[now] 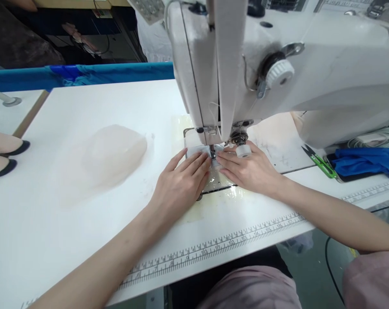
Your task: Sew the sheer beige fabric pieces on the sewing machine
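My left hand (184, 178) lies flat with fingers stretched out, just left of the presser foot (213, 152) of a white sewing machine (194, 64). My right hand (246, 167) rests flat on the other side, its fingertips close to the foot. A small pale piece (192, 151), perhaps thin fabric, shows under and between the fingertips; its outline is mostly hidden. Below the hands is the shiny metal bed plate (218, 182). A sheer beige fabric piece (113, 150) lies on the white table (94, 240) to the left.
Green-handled thread snips (321, 163) lie at right, beside a blue cloth (368, 161) on a dark tray. A printed ruler strip (214, 249) runs along the front edge. Beige pieces with black edging (7, 154) sit far left. Blue fabric (117, 73) lines the back edge.
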`<move>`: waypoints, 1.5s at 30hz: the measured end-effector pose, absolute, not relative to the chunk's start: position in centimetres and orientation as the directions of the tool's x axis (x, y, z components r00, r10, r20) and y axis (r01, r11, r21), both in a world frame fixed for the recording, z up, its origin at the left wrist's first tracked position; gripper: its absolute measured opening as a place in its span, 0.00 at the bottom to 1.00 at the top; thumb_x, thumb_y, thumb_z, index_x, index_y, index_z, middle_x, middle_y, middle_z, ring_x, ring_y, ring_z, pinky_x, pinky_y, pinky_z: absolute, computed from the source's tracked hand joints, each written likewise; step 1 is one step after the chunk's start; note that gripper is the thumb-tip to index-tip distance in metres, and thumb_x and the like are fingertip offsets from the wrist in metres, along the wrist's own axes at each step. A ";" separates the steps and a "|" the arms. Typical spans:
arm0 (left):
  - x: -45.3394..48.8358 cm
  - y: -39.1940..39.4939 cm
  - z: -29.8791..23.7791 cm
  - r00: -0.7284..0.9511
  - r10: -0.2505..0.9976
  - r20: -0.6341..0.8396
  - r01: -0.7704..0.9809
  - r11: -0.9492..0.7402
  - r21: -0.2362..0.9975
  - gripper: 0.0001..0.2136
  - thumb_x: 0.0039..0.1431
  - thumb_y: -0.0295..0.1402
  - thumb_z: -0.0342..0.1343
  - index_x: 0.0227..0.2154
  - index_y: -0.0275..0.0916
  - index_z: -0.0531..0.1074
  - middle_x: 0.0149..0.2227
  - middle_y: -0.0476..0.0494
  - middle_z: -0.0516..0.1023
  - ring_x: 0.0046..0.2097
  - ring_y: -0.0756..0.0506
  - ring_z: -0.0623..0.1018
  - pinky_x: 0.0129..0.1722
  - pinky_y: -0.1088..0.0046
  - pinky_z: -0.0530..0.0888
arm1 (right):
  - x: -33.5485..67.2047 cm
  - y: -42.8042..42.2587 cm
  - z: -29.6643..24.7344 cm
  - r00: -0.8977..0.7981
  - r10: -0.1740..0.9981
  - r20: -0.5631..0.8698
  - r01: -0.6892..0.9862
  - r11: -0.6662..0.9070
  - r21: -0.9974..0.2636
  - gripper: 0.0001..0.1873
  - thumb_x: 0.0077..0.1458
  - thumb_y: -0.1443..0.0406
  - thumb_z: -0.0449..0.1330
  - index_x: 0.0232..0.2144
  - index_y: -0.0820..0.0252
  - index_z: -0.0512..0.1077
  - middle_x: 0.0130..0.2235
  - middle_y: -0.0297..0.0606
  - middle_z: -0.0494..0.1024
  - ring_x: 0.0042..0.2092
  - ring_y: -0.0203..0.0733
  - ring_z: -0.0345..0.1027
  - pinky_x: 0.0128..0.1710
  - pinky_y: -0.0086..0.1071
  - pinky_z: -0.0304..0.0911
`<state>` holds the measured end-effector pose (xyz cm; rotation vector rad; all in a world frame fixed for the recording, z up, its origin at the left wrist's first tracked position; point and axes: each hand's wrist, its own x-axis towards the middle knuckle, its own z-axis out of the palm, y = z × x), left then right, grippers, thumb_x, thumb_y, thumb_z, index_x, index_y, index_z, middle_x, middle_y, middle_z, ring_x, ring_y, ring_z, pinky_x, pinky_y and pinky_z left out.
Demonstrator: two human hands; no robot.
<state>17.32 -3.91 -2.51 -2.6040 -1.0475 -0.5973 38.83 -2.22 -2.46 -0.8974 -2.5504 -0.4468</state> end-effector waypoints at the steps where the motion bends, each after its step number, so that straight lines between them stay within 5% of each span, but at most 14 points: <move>1: 17.3 -3.9 -2.5 0.634 0.612 0.473 0.723 -0.687 -0.081 0.15 0.66 0.32 0.49 0.50 0.29 0.71 0.51 0.38 0.77 0.53 0.41 0.76 0.60 0.58 0.66 | 38.8 -2.2 -2.5 -0.716 0.524 0.461 0.648 0.744 0.161 0.16 0.65 0.64 0.50 0.43 0.64 0.76 0.44 0.37 0.81 0.44 0.40 0.70 0.58 0.42 0.56; 6: 16.8 -4.3 -1.9 0.599 0.684 0.416 0.783 -0.609 -0.124 0.27 0.65 0.45 0.47 0.56 0.25 0.65 0.56 0.30 0.71 0.58 0.34 0.71 0.56 0.52 0.67 | 38.9 -2.2 -2.2 -0.717 0.504 0.482 0.638 0.753 0.162 0.15 0.63 0.71 0.50 0.41 0.64 0.76 0.43 0.39 0.81 0.45 0.42 0.70 0.53 0.44 0.59; 9: 16.5 -4.7 -0.9 0.629 0.615 0.476 0.763 -0.606 -0.225 0.18 0.63 0.43 0.51 0.43 0.32 0.74 0.39 0.38 0.81 0.38 0.39 0.80 0.40 0.56 0.72 | 38.9 -2.4 -1.7 -0.702 0.444 0.557 0.627 0.756 0.188 0.17 0.58 0.78 0.49 0.37 0.63 0.76 0.40 0.37 0.81 0.42 0.40 0.70 0.50 0.40 0.60; 12: 16.3 -4.7 -0.1 0.632 0.527 0.568 0.745 -0.615 -0.258 0.07 0.60 0.34 0.56 0.30 0.36 0.75 0.23 0.49 0.77 0.24 0.46 0.76 0.28 0.63 0.68 | 38.7 -3.0 -1.3 -0.680 0.399 0.615 0.618 0.763 0.187 0.18 0.56 0.80 0.48 0.30 0.61 0.75 0.35 0.33 0.81 0.35 0.36 0.69 0.42 0.35 0.62; 15: 16.3 -4.2 -0.3 0.658 0.514 0.550 0.697 -0.691 -0.188 0.08 0.59 0.27 0.55 0.41 0.34 0.73 0.39 0.43 0.81 0.41 0.43 0.80 0.38 0.63 0.73 | 38.3 -3.7 -1.3 -0.698 0.408 0.588 0.577 0.807 0.124 0.17 0.58 0.78 0.48 0.34 0.62 0.75 0.39 0.33 0.81 0.37 0.36 0.70 0.36 0.31 0.63; 18: 16.4 -3.7 -1.0 0.695 0.537 0.479 0.645 -0.759 -0.085 0.13 0.61 0.24 0.52 0.49 0.33 0.70 0.50 0.40 0.77 0.53 0.41 0.75 0.55 0.58 0.68 | 38.0 -4.1 -1.6 -0.726 0.438 0.531 0.543 0.838 0.051 0.17 0.60 0.77 0.46 0.41 0.66 0.73 0.44 0.39 0.79 0.45 0.39 0.70 0.42 0.32 0.65; 25: 16.8 -3.8 -1.5 0.687 0.595 0.418 0.647 -0.762 0.021 0.13 0.63 0.30 0.51 0.48 0.32 0.72 0.40 0.39 0.78 0.43 0.43 0.77 0.53 0.56 0.70 | 38.1 -4.1 -1.8 -0.703 0.564 0.432 0.650 0.757 0.069 0.18 0.57 0.79 0.45 0.37 0.66 0.73 0.39 0.43 0.77 0.38 0.41 0.69 0.32 0.32 0.64; 29: 17.1 -4.1 -1.6 0.699 0.580 0.419 0.649 -0.760 -0.030 0.14 0.62 0.33 0.52 0.47 0.33 0.74 0.43 0.37 0.78 0.45 0.39 0.76 0.52 0.54 0.71 | 38.5 -3.8 -1.8 -0.681 0.618 0.392 0.691 0.720 0.067 0.16 0.57 0.77 0.46 0.40 0.65 0.72 0.47 0.45 0.76 0.44 0.43 0.69 0.38 0.33 0.65; 33: 17.2 -4.4 -1.7 0.709 0.577 0.405 0.653 -0.754 -0.070 0.16 0.63 0.35 0.53 0.50 0.34 0.72 0.51 0.36 0.76 0.54 0.38 0.74 0.57 0.53 0.68 | 38.7 -3.4 -2.0 -0.680 0.630 0.374 0.699 0.711 0.073 0.17 0.58 0.76 0.46 0.44 0.68 0.70 0.45 0.47 0.78 0.53 0.45 0.65 0.46 0.37 0.64; 45: 17.1 -4.5 -1.4 0.732 0.580 0.359 0.644 -0.761 -0.084 0.18 0.65 0.39 0.50 0.53 0.36 0.69 0.52 0.37 0.75 0.56 0.39 0.73 0.59 0.50 0.66 | 38.8 -3.2 -2.0 -0.682 0.631 0.370 0.702 0.706 0.092 0.15 0.63 0.70 0.49 0.47 0.66 0.73 0.51 0.46 0.76 0.54 0.46 0.67 0.56 0.45 0.59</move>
